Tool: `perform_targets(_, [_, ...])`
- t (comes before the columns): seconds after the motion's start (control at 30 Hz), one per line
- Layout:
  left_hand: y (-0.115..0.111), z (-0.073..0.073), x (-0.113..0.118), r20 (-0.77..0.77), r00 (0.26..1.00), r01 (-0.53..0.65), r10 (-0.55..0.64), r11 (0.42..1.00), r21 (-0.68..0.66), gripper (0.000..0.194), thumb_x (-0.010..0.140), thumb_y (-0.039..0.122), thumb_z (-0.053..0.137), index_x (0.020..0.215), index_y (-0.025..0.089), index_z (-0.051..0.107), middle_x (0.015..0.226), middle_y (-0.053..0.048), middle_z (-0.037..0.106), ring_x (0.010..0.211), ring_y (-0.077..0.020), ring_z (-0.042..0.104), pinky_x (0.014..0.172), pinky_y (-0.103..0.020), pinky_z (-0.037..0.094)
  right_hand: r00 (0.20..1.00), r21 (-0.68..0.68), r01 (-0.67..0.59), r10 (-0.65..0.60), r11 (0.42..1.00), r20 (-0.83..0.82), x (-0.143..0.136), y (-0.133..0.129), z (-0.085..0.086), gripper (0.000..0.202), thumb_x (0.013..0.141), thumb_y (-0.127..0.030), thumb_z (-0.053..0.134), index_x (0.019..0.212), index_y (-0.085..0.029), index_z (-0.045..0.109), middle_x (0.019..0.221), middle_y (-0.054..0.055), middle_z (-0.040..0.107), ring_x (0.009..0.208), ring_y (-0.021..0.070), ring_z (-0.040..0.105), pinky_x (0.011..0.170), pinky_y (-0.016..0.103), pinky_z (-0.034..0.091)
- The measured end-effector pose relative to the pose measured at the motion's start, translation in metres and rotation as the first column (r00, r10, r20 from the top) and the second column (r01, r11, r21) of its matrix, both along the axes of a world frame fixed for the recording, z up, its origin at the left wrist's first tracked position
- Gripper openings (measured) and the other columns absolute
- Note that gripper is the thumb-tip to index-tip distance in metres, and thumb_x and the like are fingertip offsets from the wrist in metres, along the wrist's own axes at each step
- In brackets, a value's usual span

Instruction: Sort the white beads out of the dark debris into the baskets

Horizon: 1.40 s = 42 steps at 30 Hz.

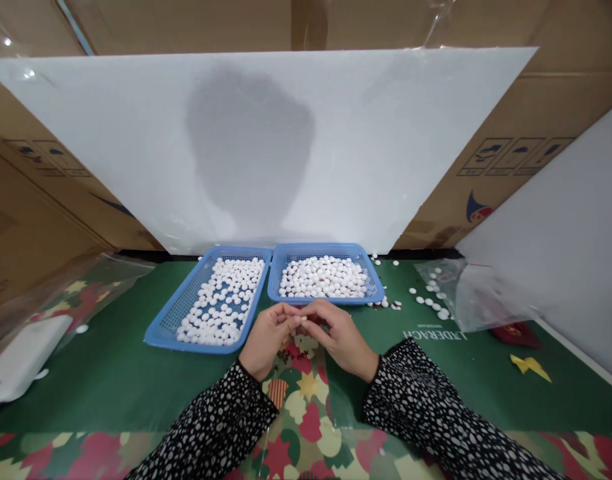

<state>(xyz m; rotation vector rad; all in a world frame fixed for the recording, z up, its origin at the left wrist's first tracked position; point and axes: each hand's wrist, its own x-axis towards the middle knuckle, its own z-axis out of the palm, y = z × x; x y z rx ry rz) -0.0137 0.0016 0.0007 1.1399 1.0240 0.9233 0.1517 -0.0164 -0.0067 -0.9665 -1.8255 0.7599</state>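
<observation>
My left hand and my right hand meet at the fingertips, in front of two blue mesh baskets. Between their pinched fingers is a small white piece; both hands touch it. The left basket holds many round white pieces, spread out with gaps. In the right basket the white pieces lie in a denser heap. Small dark crumbs lie on the patterned sheet just below my hands.
Loose white pieces lie right of the baskets beside a clear plastic bag. A yellow scrap and a red item are at the right. A white object is at the left. A white board stands behind.
</observation>
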Motion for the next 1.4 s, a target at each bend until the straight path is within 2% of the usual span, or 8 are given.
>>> perform_targets(0.13, [0.002,0.001,-0.001,-0.060,0.996,-0.068,0.070,0.997,0.035,0.035,0.080,0.053,0.060,0.079,0.020,0.052,0.049,0.005,0.055,0.039,-0.0072,0.038,0.040,-0.018,0.023,0.984,0.193,0.141,-0.159,0.971,0.080,0.015,0.016,0.003,0.016,0.093,-0.015,0.050,0.104,-0.021,0.061,0.095,0.006,0.062,0.089,0.0198,0.059,0.080,0.034,0.050])
perform_targets(0.27, [0.002,-0.001,-0.001,-0.087,0.991,-0.095,0.098,0.995,0.041,0.046,0.085,0.061,0.046,0.065,0.020,0.047,0.041,0.010,0.031,0.038,-0.0066,0.023,0.040,-0.021,0.017,0.893,0.391,0.303,-0.403,0.869,0.203,0.037,0.027,0.005,0.022,0.093,-0.016,0.050,0.110,-0.023,0.063,0.116,0.011,0.059,0.111,0.0274,0.052,0.095,0.047,0.042])
perform_targets(0.33, [0.001,-0.003,-0.001,-0.065,0.995,-0.074,0.074,0.997,-0.005,0.041,0.085,0.056,0.048,0.067,0.019,0.048,0.049,0.008,0.035,0.042,-0.0071,0.026,0.042,-0.021,0.018,0.906,0.376,0.171,-0.295,0.911,0.304,0.038,0.023,0.004,0.019,0.094,-0.019,0.052,0.105,-0.023,0.066,0.110,0.010,0.062,0.105,0.0260,0.054,0.090,0.044,0.045])
perform_targets(0.47, [-0.001,-0.009,-0.002,-0.051,0.999,-0.009,0.009,1.000,-0.015,0.013,0.084,0.031,0.052,0.078,0.019,0.053,0.066,0.005,0.050,0.053,-0.0086,0.038,0.049,-0.020,0.029,0.837,0.125,-0.249,0.148,0.961,0.527,0.022,0.008,-0.003,0.011,0.090,-0.020,0.060,0.089,-0.022,0.071,0.084,0.003,0.065,0.081,0.0181,0.061,0.073,0.032,0.049])
perform_targets(0.63, [0.000,-0.010,-0.005,-0.032,0.999,0.042,-0.041,0.998,0.047,0.013,0.084,0.029,0.057,0.089,0.017,0.059,0.069,0.002,0.054,0.060,-0.0099,0.046,0.059,-0.021,0.037,0.774,0.027,-0.293,0.221,0.956,0.593,0.011,0.006,-0.011,0.012,0.085,-0.011,0.064,0.081,-0.021,0.071,0.084,0.002,0.066,0.084,0.0179,0.061,0.078,0.032,0.047])
perform_targets(0.83, [0.000,-0.005,-0.003,0.073,0.997,0.034,-0.031,0.999,-0.042,0.022,0.077,0.030,0.071,0.090,0.015,0.061,0.071,-0.001,0.064,0.063,-0.0107,0.054,0.062,-0.022,0.042,0.988,-0.056,-0.083,0.090,0.995,0.124,0.017,0.006,-0.003,0.006,0.088,-0.016,0.062,0.083,-0.019,0.065,0.087,0.002,0.064,0.081,0.0159,0.060,0.074,0.029,0.047])
perform_targets(0.97, [-0.001,-0.003,0.001,0.166,0.986,-0.016,0.030,0.997,-0.081,0.029,0.070,0.027,0.078,0.092,0.015,0.064,0.071,0.001,0.064,0.063,-0.0096,0.057,0.062,-0.020,0.044,0.991,-0.149,-0.046,0.026,0.988,-0.133,0.016,0.005,0.000,0.007,0.088,-0.022,0.062,0.081,-0.019,0.064,0.085,0.003,0.064,0.080,0.0170,0.060,0.074,0.031,0.049])
perform_targets(1.4, [-0.002,-0.010,0.003,0.170,0.985,-0.010,0.020,0.998,-0.057,0.017,0.069,0.026,0.079,0.076,0.013,0.070,0.064,-0.002,0.068,0.060,-0.0099,0.059,0.062,-0.020,0.046,0.978,-0.234,-0.030,-0.019,0.972,-0.206,0.010,0.002,-0.005,0.010,0.086,-0.026,0.064,0.080,-0.019,0.062,0.082,0.001,0.062,0.075,0.0158,0.059,0.070,0.029,0.048])
